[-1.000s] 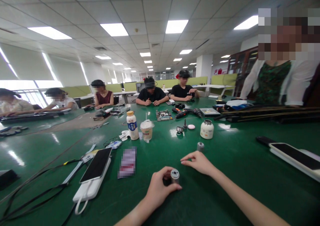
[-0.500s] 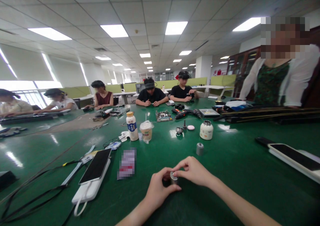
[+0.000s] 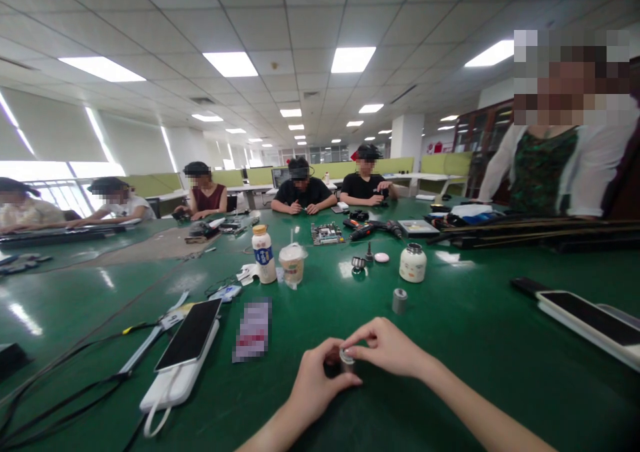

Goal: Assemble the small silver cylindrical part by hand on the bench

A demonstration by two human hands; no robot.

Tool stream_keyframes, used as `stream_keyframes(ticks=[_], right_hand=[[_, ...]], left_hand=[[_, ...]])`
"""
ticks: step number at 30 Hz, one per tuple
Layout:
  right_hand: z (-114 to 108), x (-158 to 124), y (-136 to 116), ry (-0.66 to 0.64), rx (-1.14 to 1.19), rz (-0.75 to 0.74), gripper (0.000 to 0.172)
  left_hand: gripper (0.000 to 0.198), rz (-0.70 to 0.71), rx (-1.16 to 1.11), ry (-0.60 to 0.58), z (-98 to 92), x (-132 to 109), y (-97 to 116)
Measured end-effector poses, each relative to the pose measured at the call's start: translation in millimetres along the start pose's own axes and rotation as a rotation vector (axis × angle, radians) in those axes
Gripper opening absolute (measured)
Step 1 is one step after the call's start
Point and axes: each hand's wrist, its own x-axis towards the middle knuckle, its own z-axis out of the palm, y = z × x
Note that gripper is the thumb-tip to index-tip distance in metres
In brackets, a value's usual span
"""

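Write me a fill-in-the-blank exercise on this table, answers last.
1. The table is coloured ____.
2. The right hand has its fingers at the ____ of the metal cylinder that the left hand curls around.
3. The plastic cup stands to the ____ of the capped bottle.

Missing words: green; top; right.

The right hand (image 3: 384, 347) — apart before — now touches the nearer metal cylinder (image 3: 347, 365).

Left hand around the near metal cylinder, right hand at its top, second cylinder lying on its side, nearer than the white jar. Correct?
One error: the second cylinder stands upright, not on its side, as the head view shows. The rest holds: left hand around the near metal cylinder, right hand at its top, second cylinder nearer than the white jar.
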Motion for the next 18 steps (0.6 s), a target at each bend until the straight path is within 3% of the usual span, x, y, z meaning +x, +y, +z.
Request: stream_keyframes(ticks=[4, 8, 14, 18], right_hand=[[-3, 5, 1, 0.14, 0.037, -0.014, 0.027], [-17, 11, 21, 0.273, -0.024, 0.039, 0.036], [-11, 11, 67, 0.289, -0.186, 0.169, 0.026], [-5, 12, 73, 0.276, -0.151, 0.163, 0.027]], left_hand=[[0.041, -0.009, -0.028, 0.002, 0.4, 0, 1], [0.041, -0.018, -0.03, 0.011, 0.3, 0, 2], [0.041, -0.03, -0.022, 0.008, -0.5, 0, 4], [0.04, -0.028, -0.012, 0.008, -0.8, -1, 4]])
